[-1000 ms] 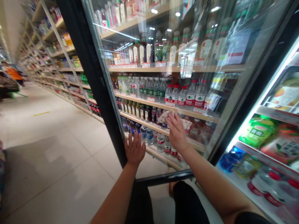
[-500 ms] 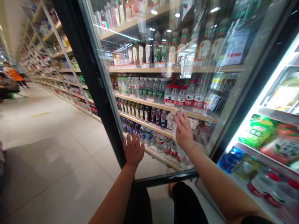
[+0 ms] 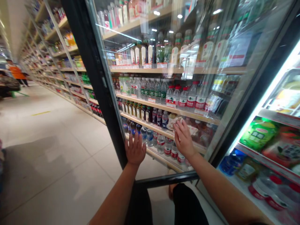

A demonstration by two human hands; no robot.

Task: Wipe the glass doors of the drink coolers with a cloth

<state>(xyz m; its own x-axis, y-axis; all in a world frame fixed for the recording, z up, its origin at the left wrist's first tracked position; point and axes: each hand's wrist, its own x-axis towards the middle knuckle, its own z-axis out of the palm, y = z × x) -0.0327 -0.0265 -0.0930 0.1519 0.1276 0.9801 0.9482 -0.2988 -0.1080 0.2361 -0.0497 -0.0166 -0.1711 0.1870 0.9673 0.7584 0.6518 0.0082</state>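
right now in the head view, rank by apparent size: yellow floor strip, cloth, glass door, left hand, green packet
1. Glass door
2. Green packet
3. Left hand and cloth: too close to rank, since the right hand covers part of the cloth
4. Yellow floor strip

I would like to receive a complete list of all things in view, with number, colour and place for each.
Glass door: one, clear with black frame, centre
Cloth: one, pale, against the glass
Shelves: several, pale wood colour, behind the glass
Red-capped bottles: about five, clear with red labels, middle shelf
Other bottles: many, mixed colours, shelves around these
Green pack: one, green, right side
Stocked racks: one long row, mixed colours, left
Floor: one, pale tiles, left
Yellow strip: one, yellow, on the floor
Person: one, orange top, far left, blurred
Left hand: one, bare, on the door's lower left
Right hand: one, bare, on the cloth
Legs: two, black trousers, bottom centre
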